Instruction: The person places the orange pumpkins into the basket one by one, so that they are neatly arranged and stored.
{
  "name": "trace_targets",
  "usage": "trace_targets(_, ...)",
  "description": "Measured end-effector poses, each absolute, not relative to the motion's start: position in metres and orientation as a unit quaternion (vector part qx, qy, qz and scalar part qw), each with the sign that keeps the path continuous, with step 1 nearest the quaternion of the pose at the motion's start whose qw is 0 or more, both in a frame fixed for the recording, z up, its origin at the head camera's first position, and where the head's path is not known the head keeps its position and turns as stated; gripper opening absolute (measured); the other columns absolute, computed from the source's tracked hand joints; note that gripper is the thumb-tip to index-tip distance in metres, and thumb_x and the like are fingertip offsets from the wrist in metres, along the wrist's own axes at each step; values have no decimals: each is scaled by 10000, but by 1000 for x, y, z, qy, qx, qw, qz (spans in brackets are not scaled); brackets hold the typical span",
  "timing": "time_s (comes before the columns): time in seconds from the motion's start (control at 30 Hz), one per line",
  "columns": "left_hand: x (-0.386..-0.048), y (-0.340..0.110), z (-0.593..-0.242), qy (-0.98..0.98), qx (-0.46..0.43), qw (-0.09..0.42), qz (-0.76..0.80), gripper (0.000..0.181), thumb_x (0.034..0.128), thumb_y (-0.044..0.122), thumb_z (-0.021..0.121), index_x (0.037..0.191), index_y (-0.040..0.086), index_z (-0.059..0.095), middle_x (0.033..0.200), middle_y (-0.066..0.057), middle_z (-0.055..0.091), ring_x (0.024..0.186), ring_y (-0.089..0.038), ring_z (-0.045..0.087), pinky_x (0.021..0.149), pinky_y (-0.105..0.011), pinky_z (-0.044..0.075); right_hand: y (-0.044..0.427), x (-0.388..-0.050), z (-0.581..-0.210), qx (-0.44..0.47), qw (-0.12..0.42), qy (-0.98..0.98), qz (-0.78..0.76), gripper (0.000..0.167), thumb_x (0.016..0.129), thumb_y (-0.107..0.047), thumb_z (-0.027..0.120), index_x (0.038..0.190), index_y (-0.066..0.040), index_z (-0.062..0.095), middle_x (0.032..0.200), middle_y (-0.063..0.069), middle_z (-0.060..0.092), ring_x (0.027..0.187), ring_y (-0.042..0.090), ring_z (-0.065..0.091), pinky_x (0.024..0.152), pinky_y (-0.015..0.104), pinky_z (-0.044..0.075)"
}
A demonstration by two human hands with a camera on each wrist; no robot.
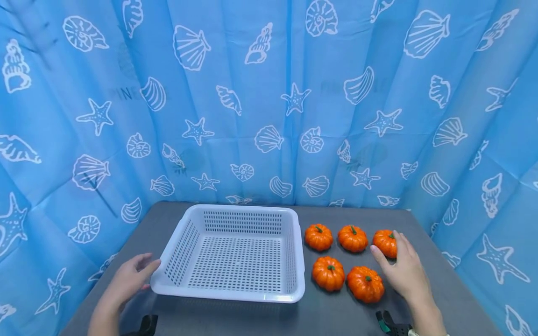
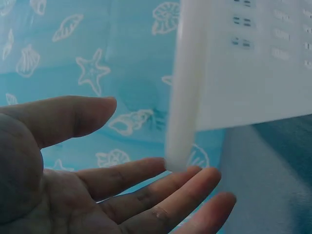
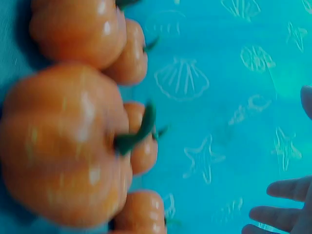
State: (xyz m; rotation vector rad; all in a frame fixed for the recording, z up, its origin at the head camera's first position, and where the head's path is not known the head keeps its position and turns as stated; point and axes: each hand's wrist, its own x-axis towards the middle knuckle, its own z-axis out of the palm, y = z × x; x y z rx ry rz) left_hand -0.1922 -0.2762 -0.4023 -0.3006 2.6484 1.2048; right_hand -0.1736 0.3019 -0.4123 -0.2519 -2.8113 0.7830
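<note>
A white plastic basket point(image 1: 227, 297) with slotted walls stands left of the table's middle, with nothing in it. My left hand point(image 1: 130, 279) is at its left front corner; in the left wrist view the thumb stands apart while fingertips point(image 2: 207, 178) reach the basket's rim point(image 2: 187, 87), and contact is hard to tell. Several orange pumpkins with green stems lie right of the basket. Over the back right pumpkin point(image 1: 381, 243) hovers my right hand point(image 1: 405, 270), partly covering it, thumb and fingers spread. The right wrist view shows those fingers point(image 3: 287, 189) away from a nearer pumpkin point(image 3: 63, 146).
Two pumpkins, a left one point(image 1: 328, 273) and a right one point(image 1: 365, 284), form the front row. Behind them are the back left pumpkin point(image 1: 318, 237) and back middle pumpkin point(image 1: 352, 238). A blue shell-print curtain point(image 1: 269, 116) surrounds the grey table point(image 1: 218, 319).
</note>
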Motion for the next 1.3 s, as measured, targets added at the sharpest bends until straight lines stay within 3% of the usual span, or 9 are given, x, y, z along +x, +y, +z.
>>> trace_targets(0.23, -194, -281, -415, 870, -125, 131, 459, 812, 931, 505, 515, 1387, -126, 284, 1334, -371, 396, 1131, -468, 513, 831, -505, 525, 332, -158, -425, -114, 150, -939, 287, 823, 955, -450, 475, 1450, 118, 144, 1442, 404, 198, 1268, 586, 238, 975, 704, 229)
trace_targets(0.53, -197, -286, -418, 854, -107, 132, 491, 687, 967, 402, 503, 1367, -128, 325, 1256, -326, 496, 1005, -293, 617, 814, -484, 536, 358, -146, -449, -169, 179, -915, 319, 787, 940, -382, 518, 1450, 105, 170, 1376, 426, 281, 1217, 590, 290, 964, 666, 257)
trace_targets(0.63, -197, -286, -420, 852, -107, 127, 496, 662, 970, 380, 505, 1364, -123, 335, 1244, -316, 511, 984, -266, 625, 806, -475, 541, 366, -142, -459, -175, 164, -913, 331, 800, 941, -386, 512, 1447, 118, 152, 1367, 439, 273, 1207, 598, 284, 956, 670, 257)
trace_targets(0.87, -198, -282, -429, 857, -115, 115, 489, 683, 948, 417, 534, 1363, -95, 356, 1269, -310, 508, 973, -270, 640, 793, -469, 547, 379, -140, -477, -198, 70, -911, 354, 916, 943, -482, 461, 1443, 142, 14, 1410, 449, 163, 1263, 598, 213, 997, 672, 224)
trace_targets(1.3, -201, -277, -433, 853, -100, 105, 501, 550, 980, 297, 505, 1325, -117, 393, 1180, -274, 597, 926, -261, 659, 732, -453, 552, 377, -149, -493, -207, 4, -862, 463, 1024, 935, -413, 544, 1417, 107, -194, 1473, 385, -144, 1372, 544, -25, 1094, 622, 153)
